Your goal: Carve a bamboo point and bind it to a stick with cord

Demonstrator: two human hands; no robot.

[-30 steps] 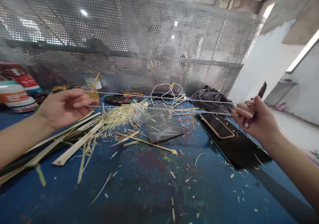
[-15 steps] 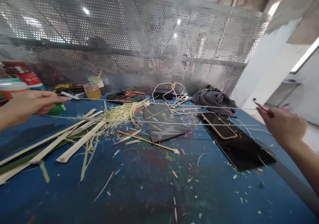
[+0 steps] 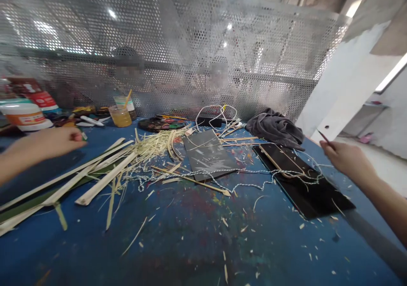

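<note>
My left hand hovers over the table's left side with its fingers curled; whatever they may hold is hidden. Just beyond its fingertips shows a bit of a green object. My right hand, closed around a thin, pointed, reddish-brown stick, is raised beyond the tablet's right side. A white-and-dark twisted string lies slack between my hands. It crosses wood strips, a scuffed grey board and the tablet, on which a phone rests. Neither hand touches the visible part of the string.
Pale split strips and a heap of shavings cover the left-centre of the blue table. Behind stand jars, a cup of yellowish liquid, a paint palette, white cables and a dark cloth.
The string, earlier stretched taut between both hands, has been let go and dropped loosely onto the table. My left hand has curled and lowered slightly; my right hand has shifted slightly left and down.
</note>
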